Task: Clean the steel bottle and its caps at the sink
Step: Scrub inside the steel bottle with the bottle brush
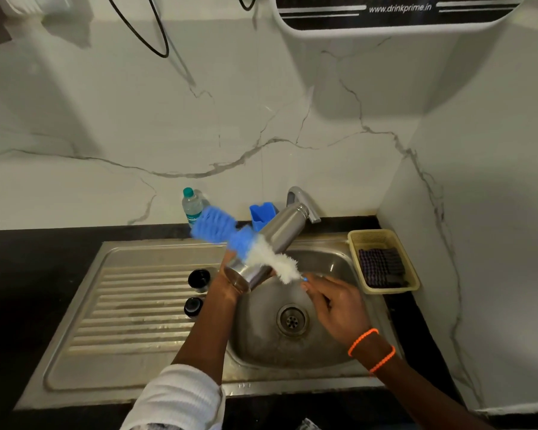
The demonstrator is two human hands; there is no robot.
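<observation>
The left hand (227,287) grips the brushed steel bottle (269,246) at its base, tilted over the sink (292,346); right-hand fingers (316,288) pinch the blue-and-white bristle brush (243,243); wet steel likely slips, so hold mid-body

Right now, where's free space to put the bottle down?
Free: the ribbed drainboard left of the two black caps, and the dark counter beyond its left edge. Crowded: the basin, where the left hand holds the steel bottle and the right hand the brush.
</observation>
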